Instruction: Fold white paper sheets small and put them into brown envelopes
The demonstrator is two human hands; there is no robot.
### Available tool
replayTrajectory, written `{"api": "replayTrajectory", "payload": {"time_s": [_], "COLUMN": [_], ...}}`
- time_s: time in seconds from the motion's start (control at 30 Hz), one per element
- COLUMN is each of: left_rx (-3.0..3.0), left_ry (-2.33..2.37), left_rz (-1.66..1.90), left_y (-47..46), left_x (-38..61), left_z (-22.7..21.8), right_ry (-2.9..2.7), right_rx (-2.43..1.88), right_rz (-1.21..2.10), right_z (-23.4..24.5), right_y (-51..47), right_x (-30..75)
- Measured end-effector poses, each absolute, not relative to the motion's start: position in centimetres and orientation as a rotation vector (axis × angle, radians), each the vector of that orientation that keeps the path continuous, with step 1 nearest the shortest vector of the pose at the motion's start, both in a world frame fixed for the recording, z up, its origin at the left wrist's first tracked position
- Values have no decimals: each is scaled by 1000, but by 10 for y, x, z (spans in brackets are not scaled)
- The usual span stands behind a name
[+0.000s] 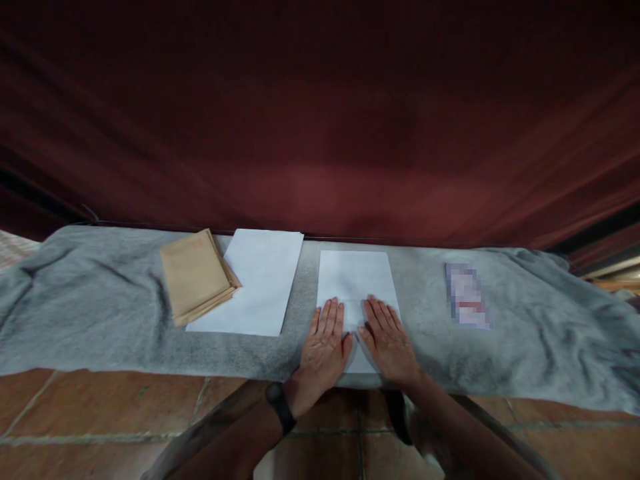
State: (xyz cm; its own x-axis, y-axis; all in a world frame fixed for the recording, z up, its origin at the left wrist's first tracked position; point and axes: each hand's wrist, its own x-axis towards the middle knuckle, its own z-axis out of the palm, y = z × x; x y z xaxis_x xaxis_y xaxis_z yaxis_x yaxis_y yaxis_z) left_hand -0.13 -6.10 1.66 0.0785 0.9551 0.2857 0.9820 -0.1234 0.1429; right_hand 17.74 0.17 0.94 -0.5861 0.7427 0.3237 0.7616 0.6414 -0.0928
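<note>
A white sheet of paper (355, 277) lies on the grey cloth (100, 307) in front of me. My left hand (325, 350) rests flat on the sheet's near left part, fingers stretched out and together. My right hand (387, 340) lies flat on its near right part, fingers likewise extended. The near end of the sheet looks folded over under my palms. Neither hand holds anything. A dark band sits on my left wrist.
Left of the hands lies a stack of white sheets (255, 283) with a pile of brown envelopes (196, 275) partly over it. A small blurred card (467, 297) lies to the right. A dark red curtain (320, 120) hangs behind; tiled floor (100, 407) is below.
</note>
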Motion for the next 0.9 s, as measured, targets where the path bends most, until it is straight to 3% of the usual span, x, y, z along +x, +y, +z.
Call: {"api": "replayTrajectory", "payload": {"time_s": [0.63, 0.9], "left_rx": [-2040, -2257], "left_ry": [-2117, -1961], "left_rz": [-468, -526], "left_y": [-61, -45], "left_x": [-18, 22], "left_z": [22, 12], "right_ry": [-2399, -2504], "right_rx": [-1414, -1154], "right_rz": [-82, 38], "right_z": [7, 13], "right_y": [10, 2], "right_x": [198, 162]}}
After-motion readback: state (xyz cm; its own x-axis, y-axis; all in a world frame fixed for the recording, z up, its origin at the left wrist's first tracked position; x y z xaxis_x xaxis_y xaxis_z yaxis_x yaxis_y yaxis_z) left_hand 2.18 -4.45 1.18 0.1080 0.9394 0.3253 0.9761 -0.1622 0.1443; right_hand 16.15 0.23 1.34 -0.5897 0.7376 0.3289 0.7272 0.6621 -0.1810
